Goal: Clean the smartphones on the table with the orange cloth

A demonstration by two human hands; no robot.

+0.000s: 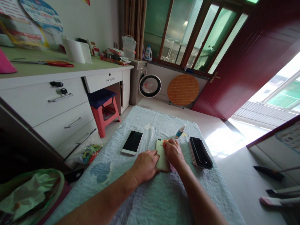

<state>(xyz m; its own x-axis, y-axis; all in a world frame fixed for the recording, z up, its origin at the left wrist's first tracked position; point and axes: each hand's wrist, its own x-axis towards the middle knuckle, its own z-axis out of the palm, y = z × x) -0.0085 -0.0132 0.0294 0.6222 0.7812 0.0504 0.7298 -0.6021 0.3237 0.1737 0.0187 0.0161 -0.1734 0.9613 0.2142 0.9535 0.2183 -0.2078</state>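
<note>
A pale gold smartphone [161, 159] lies face down on the cloth-covered table, its camera end pointing away from me. My left hand [145, 165] grips it along the left edge, fingers bent against its side. In my right hand [173, 152] is a small orange cloth [165, 142], pressed on the phone's upper right part; most of the cloth is hidden under the fingers. A white smartphone [132, 142] with a dark screen lies face up to the left. Beyond my right hand stands a small spray bottle [180, 131], and a stack of phones [200, 152] sits to the right.
A light blue quilted cloth [112, 187] covers the table. Along the left are a white drawer desk [47, 107], a red stool [100, 117] and a waste bin [61, 181]. Farther back are a washing machine [138, 90], a round wooden tabletop [182, 90] and a red door [225, 59].
</note>
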